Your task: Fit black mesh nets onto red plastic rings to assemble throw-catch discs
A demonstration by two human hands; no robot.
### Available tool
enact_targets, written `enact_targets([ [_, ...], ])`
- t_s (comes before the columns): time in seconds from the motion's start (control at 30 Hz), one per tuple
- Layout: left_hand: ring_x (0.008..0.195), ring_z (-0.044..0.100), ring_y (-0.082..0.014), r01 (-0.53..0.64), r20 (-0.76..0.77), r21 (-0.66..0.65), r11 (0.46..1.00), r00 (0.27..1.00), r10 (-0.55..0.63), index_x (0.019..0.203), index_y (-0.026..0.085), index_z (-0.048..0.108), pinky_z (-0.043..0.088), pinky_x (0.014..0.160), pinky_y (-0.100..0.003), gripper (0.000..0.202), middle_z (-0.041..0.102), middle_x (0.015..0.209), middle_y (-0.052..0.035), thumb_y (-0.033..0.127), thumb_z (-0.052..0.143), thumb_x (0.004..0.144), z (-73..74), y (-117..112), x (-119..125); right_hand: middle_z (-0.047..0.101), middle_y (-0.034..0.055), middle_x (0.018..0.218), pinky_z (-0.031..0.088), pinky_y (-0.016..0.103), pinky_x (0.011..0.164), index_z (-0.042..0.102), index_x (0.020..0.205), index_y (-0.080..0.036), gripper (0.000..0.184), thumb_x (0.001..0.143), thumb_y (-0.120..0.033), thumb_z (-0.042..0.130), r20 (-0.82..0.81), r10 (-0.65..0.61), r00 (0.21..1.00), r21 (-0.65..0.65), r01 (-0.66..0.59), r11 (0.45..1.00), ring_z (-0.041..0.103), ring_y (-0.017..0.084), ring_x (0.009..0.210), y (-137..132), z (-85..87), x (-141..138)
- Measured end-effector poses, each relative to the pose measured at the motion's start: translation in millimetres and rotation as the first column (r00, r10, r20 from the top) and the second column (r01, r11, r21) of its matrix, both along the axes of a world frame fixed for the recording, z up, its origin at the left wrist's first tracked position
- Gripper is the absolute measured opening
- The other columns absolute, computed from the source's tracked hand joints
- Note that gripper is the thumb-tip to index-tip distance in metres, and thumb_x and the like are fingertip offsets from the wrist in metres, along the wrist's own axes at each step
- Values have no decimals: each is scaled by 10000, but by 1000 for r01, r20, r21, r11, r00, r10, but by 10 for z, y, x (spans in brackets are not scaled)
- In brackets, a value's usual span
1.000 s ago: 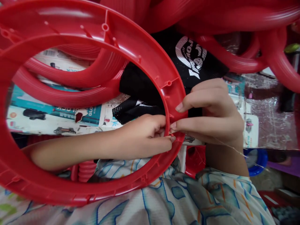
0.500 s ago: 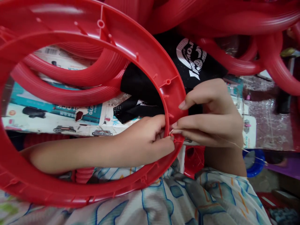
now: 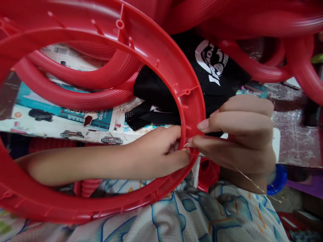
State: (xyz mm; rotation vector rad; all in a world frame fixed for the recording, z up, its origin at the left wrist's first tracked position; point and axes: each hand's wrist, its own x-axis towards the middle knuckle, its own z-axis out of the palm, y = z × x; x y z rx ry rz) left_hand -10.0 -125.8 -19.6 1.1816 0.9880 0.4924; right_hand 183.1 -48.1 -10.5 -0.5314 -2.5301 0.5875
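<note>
On the right side of a large red plastic ring (image 3: 174, 58), the left hand (image 3: 161, 154) grips its inner rim (image 3: 183, 122) while the right hand (image 3: 243, 134) pinches a thin pale thread (image 3: 247, 178).

The printed cardboard (image 3: 96, 132) reads "SUPER" (image 3: 108, 139) and "GLO" (image 3: 101, 115); black cloth (image 3: 214, 94) bears unclear lettering (image 3: 212, 62).

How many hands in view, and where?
2. Left hand: inside the ring's opening, thumb over its inner rim. Right hand: fingertips beside the left thumb, strand trailing below. No other hand shows.
</note>
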Motion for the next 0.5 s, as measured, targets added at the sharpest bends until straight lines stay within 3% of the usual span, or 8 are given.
enact_targets([
  [0.07,716,506,-123,-38,0,2,999,999,38,873,200,520,431,650,-259,67,556,801,30,238,496,823,8,-7,6,597,-7,1130,484,374,973,609,899,-255,136,801,-199,686,-45,64,997,166,-56,985,575,183,1040,4,40,-35],
  [0.13,707,505,-123,-77,-2,1,997,997,77,898,209,532,430,641,-257,87,551,782,36,233,502,821,8,-17,25,601,-4,1128,476,406,947,597,867,-236,115,797,-226,688,-21,81,996,218,-75,973,577,196,1010,6,83,-63],
  [0.23,701,498,-120,-126,1,12,992,992,126,884,210,539,434,661,-262,78,550,772,37,255,512,827,-5,-32,61,596,11,1078,457,425,857,583,795,-235,119,787,-267,697,26,37,999,121,-40,992,569,220,983,-3,134,-91],
  [0.5,749,500,-127,-158,14,31,987,987,158,904,188,557,431,713,-272,146,565,831,3,316,516,847,21,-57,59,593,20,1048,425,336,637,612,704,-222,138,738,-161,730,-75,-46,996,-103,38,994,581,202,908,-75,149,-122],
])
